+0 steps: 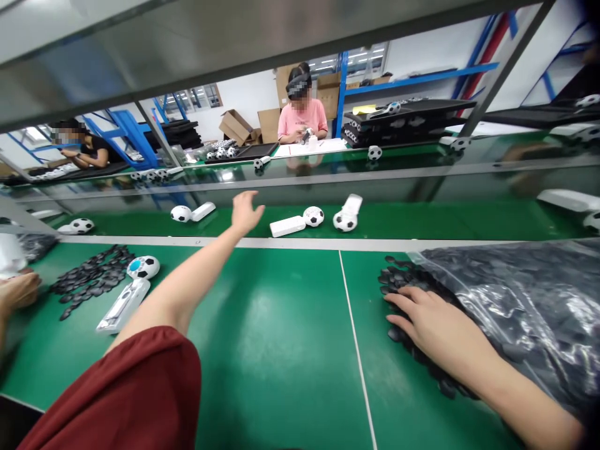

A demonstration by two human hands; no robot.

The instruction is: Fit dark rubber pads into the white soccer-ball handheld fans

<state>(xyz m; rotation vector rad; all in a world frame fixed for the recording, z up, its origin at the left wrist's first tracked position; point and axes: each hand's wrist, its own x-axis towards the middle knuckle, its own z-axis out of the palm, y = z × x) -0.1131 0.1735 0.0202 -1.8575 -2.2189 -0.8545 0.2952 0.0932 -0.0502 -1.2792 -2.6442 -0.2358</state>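
A worker's left hand (246, 212), fingers spread apart and holding nothing, reached toward 12 o'clock past the white lip (300, 244) of a raised green shelf, near a miniature soccer ball (314, 216) and a white box (287, 226). At 3 o'clock, the right hand (435, 325) lay on a heap of small black pieces (396, 275), fingers slightly apart, beside a clear plastic bag (510, 300). A stretch of green bench (281, 350) separated the arms.

A factory workshop: green assembly benches (276, 350), blue steel racks (422, 78), cardboard cartons (237, 127).
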